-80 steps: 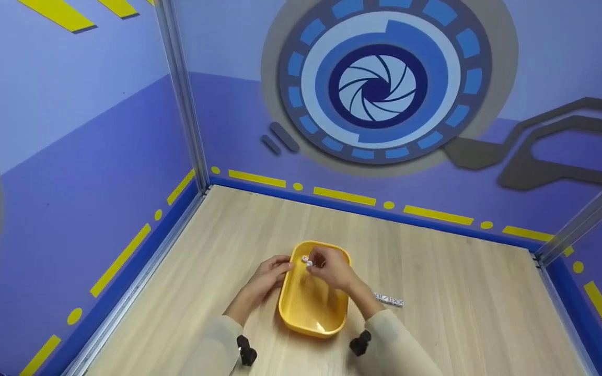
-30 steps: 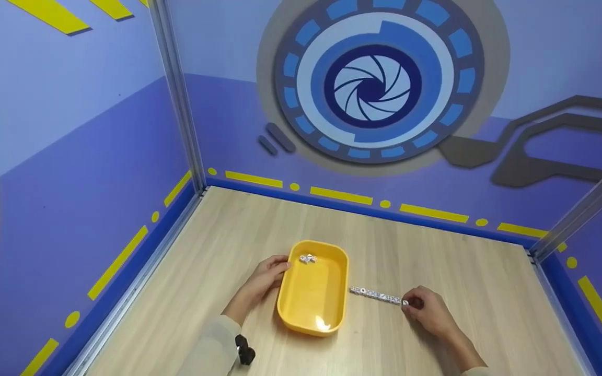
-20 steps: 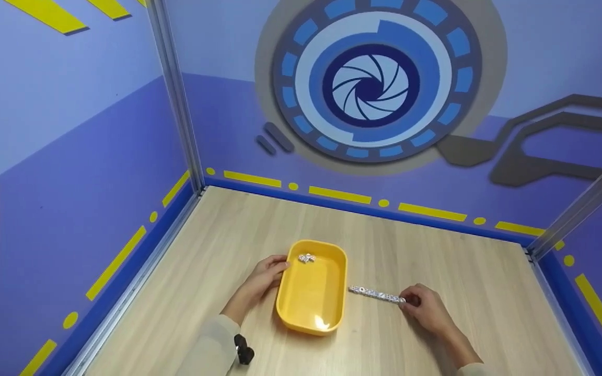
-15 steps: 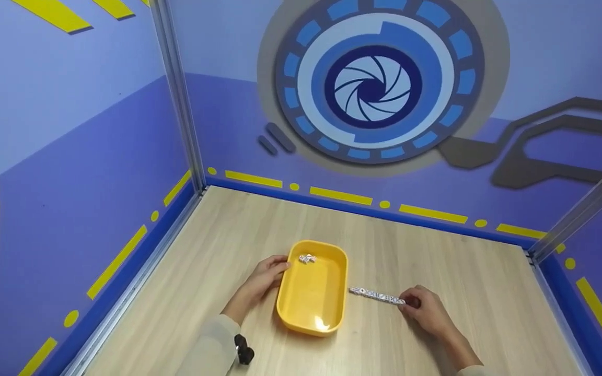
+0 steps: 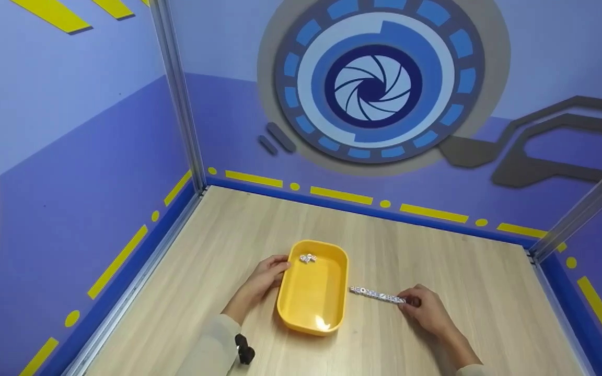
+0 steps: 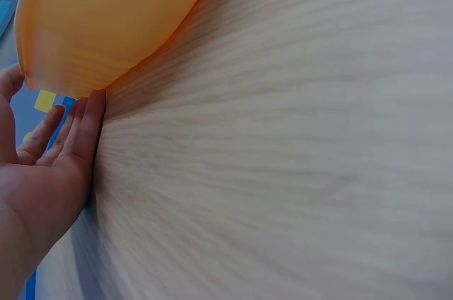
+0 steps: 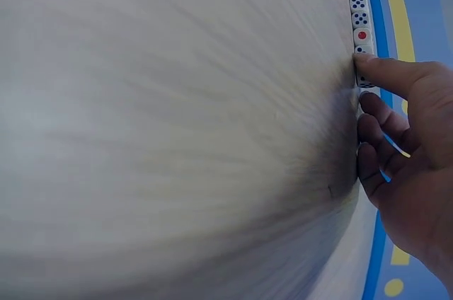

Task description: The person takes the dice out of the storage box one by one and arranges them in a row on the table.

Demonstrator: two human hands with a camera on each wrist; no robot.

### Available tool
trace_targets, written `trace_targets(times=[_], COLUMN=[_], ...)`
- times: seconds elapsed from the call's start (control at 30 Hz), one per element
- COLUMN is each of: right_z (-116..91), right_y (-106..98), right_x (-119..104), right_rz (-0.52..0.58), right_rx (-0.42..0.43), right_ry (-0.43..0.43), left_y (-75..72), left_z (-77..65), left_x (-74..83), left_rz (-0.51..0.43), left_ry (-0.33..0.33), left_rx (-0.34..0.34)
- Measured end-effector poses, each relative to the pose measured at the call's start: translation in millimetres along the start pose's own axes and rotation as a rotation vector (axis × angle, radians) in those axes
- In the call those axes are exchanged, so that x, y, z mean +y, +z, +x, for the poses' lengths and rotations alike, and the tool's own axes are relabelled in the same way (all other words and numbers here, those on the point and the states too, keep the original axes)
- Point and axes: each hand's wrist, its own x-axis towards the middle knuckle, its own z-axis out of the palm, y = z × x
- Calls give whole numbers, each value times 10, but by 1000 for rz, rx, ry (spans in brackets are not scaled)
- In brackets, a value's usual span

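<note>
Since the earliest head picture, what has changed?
The right hand has moved rightward out of the yellow tray, leaving the dice cluster there, and now has its fingertips at the right end of the dice row on the table. Unchanged: the left hand at the tray's left rim, and the tray itself.

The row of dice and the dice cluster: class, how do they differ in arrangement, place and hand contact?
Arrangement: the row of dice forms a straight line; the dice cluster is a compact bunch.
Place: the row lies on the table; the cluster sits inside the yellow tray.
Contact: the right hand pinches one end of the row; no hand touches the cluster.
Shared: both consist of small, whitish dice.
</note>
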Motion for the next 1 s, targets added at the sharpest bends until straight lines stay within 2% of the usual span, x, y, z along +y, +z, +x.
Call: trace_targets(times=[0.2, 0.37, 0.57, 0.8, 1.0], right_z=[32, 80, 221, 524, 765], right_y=[-68, -87, 40, 353, 639], right_x=[-34, -196, -686, -1267, -1611], right_rz=[29, 83, 153, 274, 328], right_rx=[-21, 36, 73, 81, 86], right_ry=[-7, -44, -130, -308, -308], left_y=[1, 1, 10, 16, 7], left_z=[31, 35, 16, 9, 17], left_x=[-14, -14, 4, -7, -13], left_rz=[10, 13, 11, 0, 3], left_ry=[2, -5, -4, 12, 16], left_rx=[9, 17, 14, 3, 8])
